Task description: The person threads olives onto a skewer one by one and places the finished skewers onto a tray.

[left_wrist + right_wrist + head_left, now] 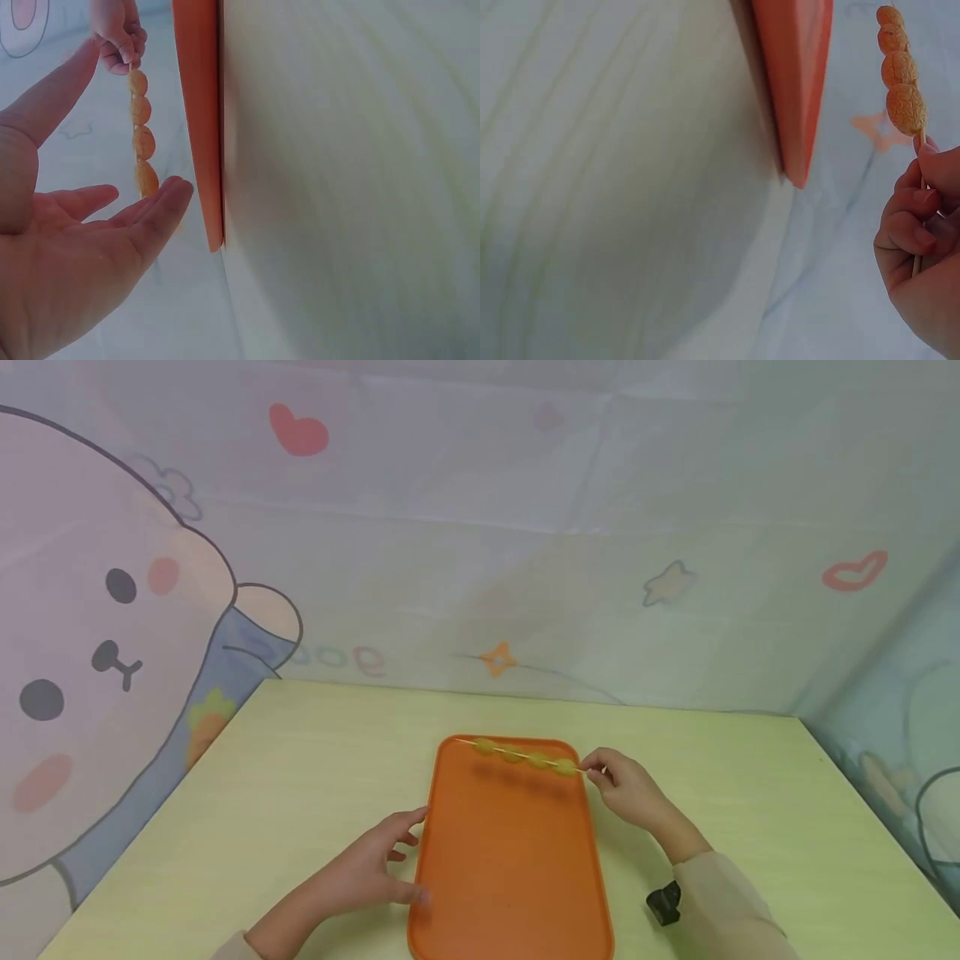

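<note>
My right hand pinches one end of a food skewer, a thin stick threaded with several wrinkled, yellowish-orange balls. It is held above the far end of an orange tray, casting a shadow on it. In the right wrist view the curled fingers wrap the stick's bare lower part, just below the balls. At the tray's left side is my left hand, thumb and fingers spread, with the thumb overlapping the rim. The left wrist view shows that palm holding nothing.
The tray lies on a pale yellow-green table. Beside my right sleeve is a small black object. A printed cloth backdrop with a bear, hearts and stars hangs behind the table.
</note>
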`<action>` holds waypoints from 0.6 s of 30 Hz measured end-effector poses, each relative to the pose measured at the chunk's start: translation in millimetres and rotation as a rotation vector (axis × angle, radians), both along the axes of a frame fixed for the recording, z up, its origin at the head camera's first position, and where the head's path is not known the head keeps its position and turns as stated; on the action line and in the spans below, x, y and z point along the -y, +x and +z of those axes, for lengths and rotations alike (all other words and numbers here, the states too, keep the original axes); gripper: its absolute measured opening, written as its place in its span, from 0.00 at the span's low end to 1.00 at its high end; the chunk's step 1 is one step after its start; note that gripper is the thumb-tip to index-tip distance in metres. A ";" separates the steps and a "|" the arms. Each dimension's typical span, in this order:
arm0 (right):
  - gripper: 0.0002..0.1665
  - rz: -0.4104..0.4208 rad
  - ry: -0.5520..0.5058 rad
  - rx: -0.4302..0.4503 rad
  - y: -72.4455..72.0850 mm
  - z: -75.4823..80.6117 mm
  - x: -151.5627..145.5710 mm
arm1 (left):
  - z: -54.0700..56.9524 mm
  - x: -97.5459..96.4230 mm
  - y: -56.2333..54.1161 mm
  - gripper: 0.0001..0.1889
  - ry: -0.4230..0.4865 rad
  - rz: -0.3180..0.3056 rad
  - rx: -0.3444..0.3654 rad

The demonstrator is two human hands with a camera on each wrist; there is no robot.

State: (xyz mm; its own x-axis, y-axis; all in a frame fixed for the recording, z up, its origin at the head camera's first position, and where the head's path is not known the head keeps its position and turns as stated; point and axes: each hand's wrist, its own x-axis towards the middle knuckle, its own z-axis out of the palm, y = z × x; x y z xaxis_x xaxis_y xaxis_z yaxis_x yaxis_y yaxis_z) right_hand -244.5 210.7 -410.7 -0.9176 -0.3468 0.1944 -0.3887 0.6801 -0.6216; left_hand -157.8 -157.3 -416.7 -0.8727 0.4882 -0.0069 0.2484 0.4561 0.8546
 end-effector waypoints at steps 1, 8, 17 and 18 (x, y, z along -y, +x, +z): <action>0.07 -0.005 -0.003 0.014 -2.2 -2.2 -0.2 | -0.3 0.6 0.1 0.52 -0.008 -0.011 -0.005; 0.08 -0.037 -0.030 0.114 -13.0 -14.0 -0.8 | 1.1 2.0 -0.5 0.53 -0.058 -0.074 -0.022; 0.08 -0.045 -0.060 0.182 -17.6 -22.0 -1.5 | -1.0 0.3 -4.1 0.55 -0.121 -0.114 -0.008; 0.08 -0.041 -0.063 0.182 -17.9 -22.4 -1.7 | -1.3 0.1 -4.3 0.56 -0.125 -0.113 -0.005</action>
State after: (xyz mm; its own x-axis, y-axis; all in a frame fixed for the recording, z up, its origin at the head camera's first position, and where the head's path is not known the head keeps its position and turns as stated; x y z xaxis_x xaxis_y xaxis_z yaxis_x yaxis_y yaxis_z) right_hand -262.5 212.4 -433.1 -0.9526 -0.3010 0.0441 -0.2388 0.6503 -0.7212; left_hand -162.1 -157.4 -418.0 -0.8127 0.5786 -0.0694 0.3083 0.5280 0.7913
